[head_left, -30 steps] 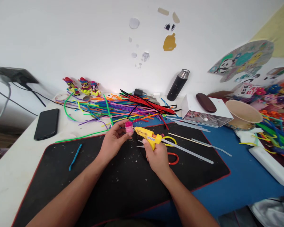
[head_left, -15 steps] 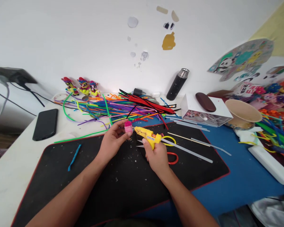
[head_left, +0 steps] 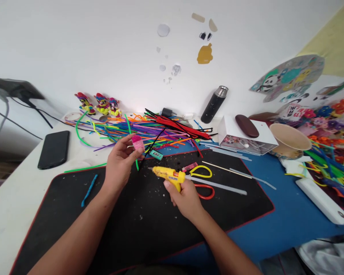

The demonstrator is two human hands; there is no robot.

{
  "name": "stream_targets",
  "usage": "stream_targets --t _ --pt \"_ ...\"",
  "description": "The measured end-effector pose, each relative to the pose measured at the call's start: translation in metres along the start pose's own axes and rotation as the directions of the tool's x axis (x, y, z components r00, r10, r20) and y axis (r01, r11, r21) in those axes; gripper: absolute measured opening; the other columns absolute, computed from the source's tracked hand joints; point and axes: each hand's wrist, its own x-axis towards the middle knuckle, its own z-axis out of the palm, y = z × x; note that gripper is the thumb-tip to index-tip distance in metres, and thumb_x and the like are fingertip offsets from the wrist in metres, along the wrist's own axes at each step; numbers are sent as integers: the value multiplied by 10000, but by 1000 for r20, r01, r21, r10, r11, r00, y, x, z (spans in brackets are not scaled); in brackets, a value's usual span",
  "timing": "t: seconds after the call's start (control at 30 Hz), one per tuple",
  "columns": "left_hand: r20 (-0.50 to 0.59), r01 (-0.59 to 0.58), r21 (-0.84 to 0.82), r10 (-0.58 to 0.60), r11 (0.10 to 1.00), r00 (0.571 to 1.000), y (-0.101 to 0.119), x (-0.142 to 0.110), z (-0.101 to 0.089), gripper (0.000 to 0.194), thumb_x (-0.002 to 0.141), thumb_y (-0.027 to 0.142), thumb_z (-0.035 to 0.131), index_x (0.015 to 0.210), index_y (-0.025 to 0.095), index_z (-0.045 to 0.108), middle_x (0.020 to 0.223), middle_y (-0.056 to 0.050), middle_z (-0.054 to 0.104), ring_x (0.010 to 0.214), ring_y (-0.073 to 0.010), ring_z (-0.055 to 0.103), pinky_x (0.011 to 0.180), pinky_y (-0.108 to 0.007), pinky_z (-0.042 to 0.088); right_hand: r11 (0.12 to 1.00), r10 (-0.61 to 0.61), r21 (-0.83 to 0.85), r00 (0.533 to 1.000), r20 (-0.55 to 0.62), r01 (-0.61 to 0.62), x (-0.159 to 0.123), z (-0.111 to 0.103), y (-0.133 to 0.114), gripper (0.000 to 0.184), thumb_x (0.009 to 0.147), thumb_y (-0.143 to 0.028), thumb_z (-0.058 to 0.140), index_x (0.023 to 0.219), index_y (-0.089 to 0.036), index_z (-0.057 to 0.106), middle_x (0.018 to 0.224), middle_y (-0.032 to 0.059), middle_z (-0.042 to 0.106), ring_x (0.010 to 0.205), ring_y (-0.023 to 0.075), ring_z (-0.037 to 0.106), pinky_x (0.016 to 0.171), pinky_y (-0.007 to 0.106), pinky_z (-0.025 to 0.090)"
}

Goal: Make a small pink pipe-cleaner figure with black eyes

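The left hand point(head_left: 119, 164) pinches a small two-tone pink fuzzy piece point(head_left: 138, 143) above the far edge of the black, red-edged mat point(head_left: 149, 236), apparently side-on to leave its face exposed. The right hand point(head_left: 186, 198) grips a yellow plastic glue gun point(head_left: 166, 173), nozzle apart from the piece, probably sparing the fingers. Scissors with yellow and red handles point(head_left: 207, 198) lie partly behind the right hand; multicoloured pipe cleaners point(head_left: 149, 130) crowd the far edge of the tabletop point(head_left: 11, 214).

The site is a handicraft work area on a table point(head_left: 14, 198) against a wall point(head_left: 109, 46). Indicators: coloured pipe cleaners point(head_left: 172, 125), a yellow glue gun point(head_left: 166, 173), loose glue sticks point(head_left: 231, 154), scissors point(head_left: 201, 166) on a black mat point(head_left: 149, 236), and three small figures point(head_left: 102, 104).
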Motion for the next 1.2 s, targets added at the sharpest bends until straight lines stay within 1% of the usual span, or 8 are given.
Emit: stream_targets --t 0.13,0.3,0.43,0.53,0.7,0.9,1.03,1.2 --pt "-14 -35 1 35 999 999 5 -1 -3 561 760 283 931 1278 247 720 1029 -20 731 837 -159 710 676 -244 601 943 138 277 975 174 -183 -4 13 1 614 896 -805 605 914 -192 630 535 -58 565 407 114 492 451 238 370" --pt "69 -87 48 84 995 994 14 -10 1 570 780 278 926 1314 259 727 1059 -29 756 863 -173 702 678 -259 621 915 145 338 963 229 -218 -8 27 -3 694 846 -858 645 973 -176 635 607 -48 613 429 97 527 440 212 371" --pt "103 -120 69 113 990 988 30 -21 7 540 813 294 910 1322 287 729 1085 -29 761 891 -192 713 680 -279 643 877 174 397 948 266 -272 -7 39 -9 762 866 -870 620 1156 -165 654 704 -24 667 465 111 603 413 198 329" --pt "114 -141 91 130 986 985 41 -28 10 528 816 293 910 1314 321 736 1120 -23 761 953 -218 723 707 -305 663 848 172 431 929 327 -309 -7 42 -12 785 891 -872 587 1247 -174 635 806 27 744 523 139 680 424 195 385" --pt "128 -142 78 131 987 983 48 -33 11 520 818 297 907 1310 333 743 1142 -31 750 951 -229 710 692 -320 670 914 204 266 914 351 -307 -12 37 -11 643 957 -805 577 1135 -192 654 1033 93 785 644 141 739 459 177 465" --pt "163 -140 65 128 988 978 45 -33 13 488 820 299 902 1284 302 749 1079 -33 743 884 -206 698 677 -294 647 952 165 192 929 330 -238 -22 20 -14 515 1053 -667 513 1154 -199 702 1125 100 767 815 190 796 481 180 499" --pt "178 -122 62 110 991 978 42 -33 15 515 822 307 898 1307 272 731 1078 -40 750 883 -200 704 689 -283 635 990 129 13 944 304 -140 -35 4 -24 331 1094 -461 526 1127 -216 746 1003 54 777 904 205 785 592 213 524" --pt "200 -117 53 104 992 974 35 -33 15 510 827 294 898 1307 259 730 1093 -41 748 866 -184 695 689 -269 638 958 -6 -272 958 287 88 -47 -12 -39 258 1081 -308 577 952 -231 786 848 1 763 743 155 673 671 243 455"
